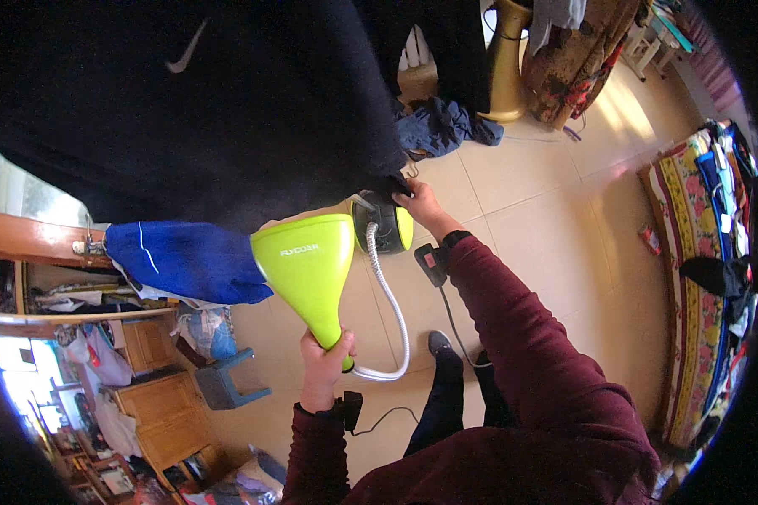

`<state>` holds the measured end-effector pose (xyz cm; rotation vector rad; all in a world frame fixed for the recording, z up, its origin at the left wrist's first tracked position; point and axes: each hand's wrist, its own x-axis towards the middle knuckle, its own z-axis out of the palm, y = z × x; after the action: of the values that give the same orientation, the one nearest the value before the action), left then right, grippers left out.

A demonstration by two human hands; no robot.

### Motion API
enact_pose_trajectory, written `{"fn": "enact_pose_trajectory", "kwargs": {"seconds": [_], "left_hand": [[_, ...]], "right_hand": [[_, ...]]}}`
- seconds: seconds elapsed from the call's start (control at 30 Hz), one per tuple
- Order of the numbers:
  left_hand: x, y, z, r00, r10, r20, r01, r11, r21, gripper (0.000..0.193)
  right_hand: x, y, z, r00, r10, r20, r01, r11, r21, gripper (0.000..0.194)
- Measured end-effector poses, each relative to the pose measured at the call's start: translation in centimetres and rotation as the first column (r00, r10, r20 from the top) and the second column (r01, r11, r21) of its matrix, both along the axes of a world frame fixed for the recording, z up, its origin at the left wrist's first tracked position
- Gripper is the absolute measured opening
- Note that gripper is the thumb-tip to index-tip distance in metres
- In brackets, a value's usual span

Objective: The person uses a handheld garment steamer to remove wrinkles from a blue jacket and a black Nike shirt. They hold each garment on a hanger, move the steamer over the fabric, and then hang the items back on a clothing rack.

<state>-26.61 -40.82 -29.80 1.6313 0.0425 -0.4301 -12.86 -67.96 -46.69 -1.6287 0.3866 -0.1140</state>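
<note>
My left hand (328,356) is wrapped around the narrow handle of a lime-green handheld garment steamer head (306,265). The wide end of the steamer points up at the lower edge of a black garment (227,126) with a small swoosh, which fills the upper left. My right hand (422,205) pinches the edge of that garment at its lower right corner. From the handle's base a silver ribbed hose (395,303) loops to a black-and-green steamer base (385,230) beyond, partly hidden by the garment and the steamer head.
A royal-blue garment (183,259) hangs at left, above a small blue stool (230,382) and wooden cabinets (158,416). Crumpled dark-blue cloth (436,129) lies near a gold pedestal (505,69). A bed with a floral cover (676,303) borders the tiled floor (543,221) at right.
</note>
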Motion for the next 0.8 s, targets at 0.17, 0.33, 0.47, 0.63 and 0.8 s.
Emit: {"fn": "enact_pose_trajectory", "kwargs": {"seconds": [0.17, 0.33, 0.47, 0.63, 0.8], "left_hand": [[3.5, -1.8, 3.7, 0.992, -0.005, 0.126, 0.027, 0.985, -0.172, 0.015], [7.7, -6.0, 9.6, 0.883, -0.068, 0.465, 0.182, 0.962, -0.204, 0.013], [7.2, -10.0, 11.2, 0.905, -0.167, 0.392, 0.272, 0.934, -0.232, 0.014], [0.9, -12.2, 8.7, 0.957, -0.277, 0.087, 0.285, 0.953, -0.100, 0.020], [-3.2, -11.2, 9.4, 0.970, -0.243, -0.026, 0.242, 0.970, -0.014, 0.024]], "right_hand": [[-4.8, -0.3, -0.8, 0.981, 0.174, -0.082, -0.179, 0.982, -0.065, 0.025], [-10.4, 0.1, 1.0, 0.940, 0.280, -0.193, -0.279, 0.960, 0.029, 0.034], [-16.4, 1.3, 2.8, 0.966, 0.244, -0.089, -0.206, 0.929, 0.306, 0.028], [-22.2, 2.5, 5.4, 0.976, 0.195, -0.094, -0.136, 0.889, 0.438, 0.029], [-26.2, 3.2, 7.7, 0.982, 0.157, -0.104, -0.086, 0.866, 0.493, 0.029]]}}
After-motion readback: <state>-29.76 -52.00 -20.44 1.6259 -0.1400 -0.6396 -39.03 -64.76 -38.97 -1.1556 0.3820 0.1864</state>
